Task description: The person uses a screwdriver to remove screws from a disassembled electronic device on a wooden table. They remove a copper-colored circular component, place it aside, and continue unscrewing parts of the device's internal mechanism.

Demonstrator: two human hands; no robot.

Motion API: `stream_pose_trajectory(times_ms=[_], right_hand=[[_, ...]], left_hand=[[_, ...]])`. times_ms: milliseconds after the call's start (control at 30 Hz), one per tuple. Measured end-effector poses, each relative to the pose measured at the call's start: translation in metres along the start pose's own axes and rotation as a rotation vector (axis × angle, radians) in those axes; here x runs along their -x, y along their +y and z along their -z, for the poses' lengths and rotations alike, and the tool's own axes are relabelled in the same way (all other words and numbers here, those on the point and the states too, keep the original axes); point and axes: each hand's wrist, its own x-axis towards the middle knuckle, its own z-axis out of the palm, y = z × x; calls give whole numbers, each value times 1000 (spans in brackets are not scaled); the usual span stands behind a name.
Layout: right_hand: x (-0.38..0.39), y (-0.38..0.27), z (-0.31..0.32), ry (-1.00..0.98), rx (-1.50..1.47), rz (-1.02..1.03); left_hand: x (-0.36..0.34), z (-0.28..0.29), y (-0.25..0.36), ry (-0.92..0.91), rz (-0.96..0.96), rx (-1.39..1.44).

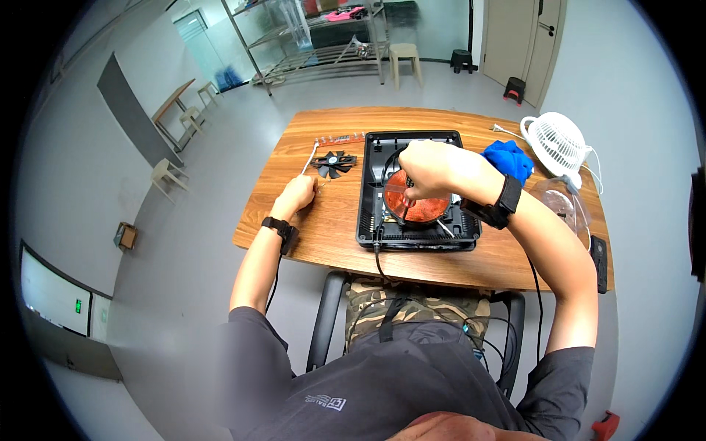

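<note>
An opened black induction cooker housing lies on the wooden table in front of me, with a round copper-coloured coil inside it. My right hand reaches over the coil from the right, its fingers closed and pointing down at it. What they grip is mostly hidden by the hand. To the left of the housing, my left hand rests low over the tabletop, fingers curled together near a small thin item too small to name. Just beyond it lies a black fan with several blades.
Past the fan lies an orange strip with small clear pieces. At the right are a blue cloth, a white fan-like appliance, a clear plastic piece and a black object by the table edge. A black cable leaves the housing's front.
</note>
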Motion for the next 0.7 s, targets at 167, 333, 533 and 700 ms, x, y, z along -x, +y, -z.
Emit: stream_pose_trajectory(times_ms=[167, 333, 533, 700], right_hand=[[3, -7, 9, -50, -7, -55], [-2, 1, 14, -79, 2, -4], [11, 8, 50, 43, 9, 8], [27, 17, 60, 136, 1, 18]], left_hand=[[5, 18, 12, 6, -10, 82], [7, 58, 54, 1, -168, 162], [34, 88, 145, 46, -381, 312], [36, 81, 179, 36, -452, 392]])
